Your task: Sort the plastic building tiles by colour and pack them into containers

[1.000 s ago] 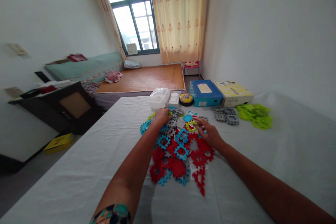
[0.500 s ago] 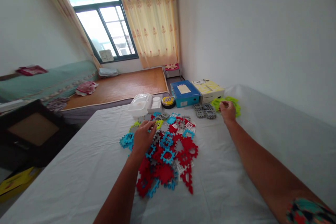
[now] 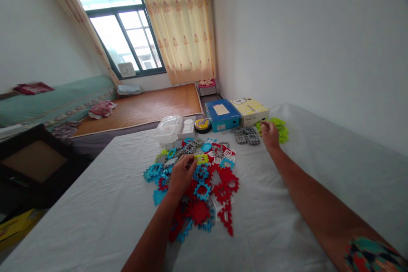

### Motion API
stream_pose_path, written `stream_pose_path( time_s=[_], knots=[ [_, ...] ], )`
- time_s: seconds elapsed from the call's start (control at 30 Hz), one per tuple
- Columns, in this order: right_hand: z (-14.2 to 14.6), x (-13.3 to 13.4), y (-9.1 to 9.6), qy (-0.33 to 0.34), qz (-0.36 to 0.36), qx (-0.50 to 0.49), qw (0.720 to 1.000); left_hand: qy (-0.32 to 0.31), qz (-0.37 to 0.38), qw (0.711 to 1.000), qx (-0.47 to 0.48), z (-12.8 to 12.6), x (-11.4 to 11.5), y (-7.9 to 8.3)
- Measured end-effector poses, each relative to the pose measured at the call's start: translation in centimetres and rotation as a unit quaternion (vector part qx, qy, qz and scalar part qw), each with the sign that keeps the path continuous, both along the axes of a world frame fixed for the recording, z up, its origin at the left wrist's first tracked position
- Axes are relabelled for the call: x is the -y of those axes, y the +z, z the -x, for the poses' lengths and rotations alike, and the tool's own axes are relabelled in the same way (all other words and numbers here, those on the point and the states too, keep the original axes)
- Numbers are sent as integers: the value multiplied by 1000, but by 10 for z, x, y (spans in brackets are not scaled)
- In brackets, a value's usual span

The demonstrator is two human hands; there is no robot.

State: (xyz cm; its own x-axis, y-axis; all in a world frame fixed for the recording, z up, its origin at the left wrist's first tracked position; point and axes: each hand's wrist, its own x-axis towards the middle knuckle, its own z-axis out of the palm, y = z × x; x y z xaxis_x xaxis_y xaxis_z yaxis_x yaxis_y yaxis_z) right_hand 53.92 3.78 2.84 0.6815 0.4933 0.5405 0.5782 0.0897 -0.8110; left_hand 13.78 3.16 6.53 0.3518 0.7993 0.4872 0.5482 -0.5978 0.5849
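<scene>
A mixed heap of flat, notched plastic building pieces in red point(image 3: 198, 212), blue point(image 3: 202, 190), grey and white lies on the white-covered table. My left hand point(image 3: 182, 173) is over the middle of this heap. Its thumb and fingers pinch a yellow-green building piece point(image 3: 202, 159). Farther right, my right hand point(image 3: 269, 134) is at the left side of a pile of yellow-green pieces point(image 3: 281, 129). Its fingers are drawn together, and whatever is in them is hidden. Beside that hand, to its left, sit several grey pieces point(image 3: 246, 136) grouped together.
Behind the pieces stand a white plastic container point(image 3: 168, 129), a small white box point(image 3: 187, 127), a round yellow-and-black tin point(image 3: 203, 125), a blue box point(image 3: 223, 115) and a yellow-and-white box point(image 3: 250, 111). A wall point(image 3: 306, 42) rises along the right.
My left hand has shifted right and slightly nearer, with the yellow-green piece at its fingertips. My right hand has moved a little left at the yellow-green pile. The view has shifted slightly.
</scene>
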Motion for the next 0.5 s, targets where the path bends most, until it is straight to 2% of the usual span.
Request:
stream_pose_path(
  time_s=[0.07, 0.17, 0.23, 0.3, 0.37, 0.43, 0.5],
  knots=[
    [48, 5, 16, 169, 43, -31, 984, -9, 19, 1000, 15, -4, 2, -3],
    [114, 20, 34, 413, 116, 12, 903, -13, 55, 998, 38, -10, 6, -6],
    [144, 31, 39, 502, 141, 67, 851, -23, 75, 996, 51, -14, 9, -7],
    [160, 39, 37, 531, 145, 121, 826, -32, 84, 994, 55, -17, 13, -9],
    [163, 39, 32, 530, 146, 146, 822, -42, 86, 994, 49, -20, 17, -10],
    [151, 32, 26, 507, 149, 135, 838, -51, 84, 994, 43, -21, 19, -11],
    [123, 22, 21, 428, 140, 102, 887, -52, 74, 995, 47, -17, 17, -8]
  ],
)
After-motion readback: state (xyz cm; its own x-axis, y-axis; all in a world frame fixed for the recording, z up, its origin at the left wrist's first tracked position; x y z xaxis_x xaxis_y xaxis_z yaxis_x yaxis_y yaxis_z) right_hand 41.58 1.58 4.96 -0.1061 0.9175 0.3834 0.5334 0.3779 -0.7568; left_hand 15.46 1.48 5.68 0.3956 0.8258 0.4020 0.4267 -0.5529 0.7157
